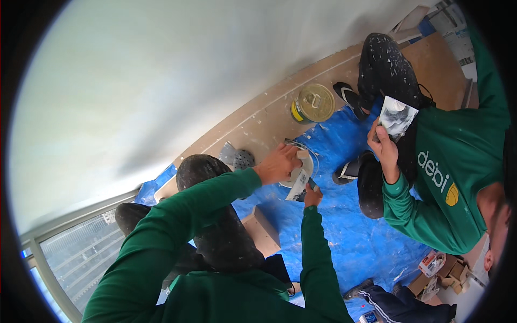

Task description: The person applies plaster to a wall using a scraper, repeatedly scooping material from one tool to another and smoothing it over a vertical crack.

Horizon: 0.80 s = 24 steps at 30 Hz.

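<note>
My right hand (312,196) is closed round the dark handle of a broad filling knife (298,188), its blade smeared with white. That blade lies over the near edge of a bucket (307,168) with pale paste inside and a wire handle. Above the bucket's left side, my left hand (280,163) has its fingers bent together. A dark tip and a small beige piece show beside those fingers, but what they grip is too unclear to name.
A person in green crouches at right, holding a white-smeared broad blade (397,117). A metal tin (314,104) stands beyond the bucket. Blue sheeting (344,226) covers the floor. A wooden block (260,231) is near my knee; a pale wall (140,81) rises at left.
</note>
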Available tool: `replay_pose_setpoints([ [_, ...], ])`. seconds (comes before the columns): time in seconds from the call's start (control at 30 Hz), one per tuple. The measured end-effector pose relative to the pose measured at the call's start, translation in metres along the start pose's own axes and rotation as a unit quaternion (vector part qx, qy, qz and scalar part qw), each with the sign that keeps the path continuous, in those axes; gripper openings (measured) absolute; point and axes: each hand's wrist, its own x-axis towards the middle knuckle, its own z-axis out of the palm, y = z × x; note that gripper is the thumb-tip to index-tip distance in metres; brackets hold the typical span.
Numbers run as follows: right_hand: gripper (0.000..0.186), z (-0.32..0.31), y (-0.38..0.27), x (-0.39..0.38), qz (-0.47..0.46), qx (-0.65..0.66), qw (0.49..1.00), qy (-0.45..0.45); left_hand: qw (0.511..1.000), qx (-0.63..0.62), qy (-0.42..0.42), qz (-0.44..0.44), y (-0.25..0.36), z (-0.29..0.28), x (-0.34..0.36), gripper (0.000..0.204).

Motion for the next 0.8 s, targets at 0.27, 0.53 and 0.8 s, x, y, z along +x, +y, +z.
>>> replay_pose_setpoints([
  [0.27, 0.029, -0.007, -0.012, -0.006, -0.004, -0.032, 0.999, 0.003, 0.985, -0.081, 0.062, -0.143, -0.024, 0.020, -0.017, 0.015],
  [0.53, 0.032, -0.011, -0.011, -0.004, 0.044, 0.090, 0.994, -0.053, 0.950, -0.144, 0.154, -0.229, 0.037, -0.033, -0.028, 0.017],
  [0.8, 0.032, 0.001, -0.015, -0.014, 0.176, 0.256, 0.949, -0.059, 0.972, -0.084, 0.177, -0.132, 0.126, -0.113, -0.058, 0.019],
])
